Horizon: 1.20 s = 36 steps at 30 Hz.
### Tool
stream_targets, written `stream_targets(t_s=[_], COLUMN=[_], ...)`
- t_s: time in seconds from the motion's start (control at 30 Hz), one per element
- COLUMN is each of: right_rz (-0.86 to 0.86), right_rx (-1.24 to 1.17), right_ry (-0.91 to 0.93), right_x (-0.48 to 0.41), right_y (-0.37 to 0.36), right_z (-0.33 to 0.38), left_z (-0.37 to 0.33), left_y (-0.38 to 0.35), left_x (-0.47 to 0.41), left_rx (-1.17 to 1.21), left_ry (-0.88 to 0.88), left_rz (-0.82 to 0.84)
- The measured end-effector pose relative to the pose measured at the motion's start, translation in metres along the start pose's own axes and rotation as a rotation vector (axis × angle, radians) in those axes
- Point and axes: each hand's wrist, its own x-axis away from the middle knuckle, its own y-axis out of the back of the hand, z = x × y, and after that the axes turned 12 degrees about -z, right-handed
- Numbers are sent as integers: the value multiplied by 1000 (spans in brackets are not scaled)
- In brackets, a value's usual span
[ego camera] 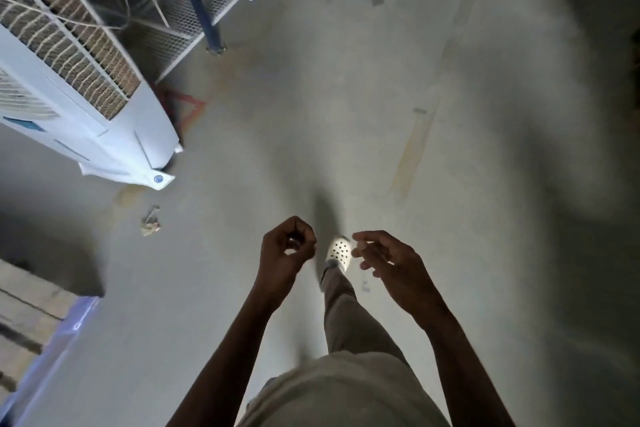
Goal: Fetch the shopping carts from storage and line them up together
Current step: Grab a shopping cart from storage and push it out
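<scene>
No shopping cart shows in the head view. My left hand (285, 250) hangs in front of me with its fingers curled in, holding nothing. My right hand (388, 262) is beside it, fingers loosely bent and apart, also holding nothing. Between the two hands my foot in a white perforated clog (341, 251) steps on the grey concrete floor (450, 114).
A white air cooler (86, 104) stands at the left. Behind it is a white wire-mesh rack (194, 7) with a blue post (201, 7) and loose cables. A crumpled scrap (151, 222) lies on the floor. A block ledge (31, 308) sits at the lower left.
</scene>
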Motion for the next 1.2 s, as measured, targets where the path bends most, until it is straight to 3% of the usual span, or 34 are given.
stream_targets(t_s=[0.27, 0.4, 0.53, 0.77, 0.9, 1.03, 1.2], right_rz=[84, 132, 194, 136, 80, 2, -39], right_rx=[31, 58, 81, 103, 89, 6, 9], right_ry=[93, 163, 171, 26, 29, -42, -124], right_x=[-300, -412, -520, -733, -846, -949, -1108], right_y=[9, 11, 1, -38, -37, -22, -24], right_z=[128, 207, 238, 259, 320, 374, 390], left_z=[-54, -89, -91, -76, -118, -166, -161], left_y=[-54, -71, -91, -128, -160, -197, -230], left_x=[-274, -386, -503, -750, -903, -1025, -1160], left_rx=[35, 112, 167, 175, 180, 124, 99], left_ry=[13, 20, 64, 87, 78, 52, 102], left_rz=[-76, -158, -173, -116, -56, 122, 173])
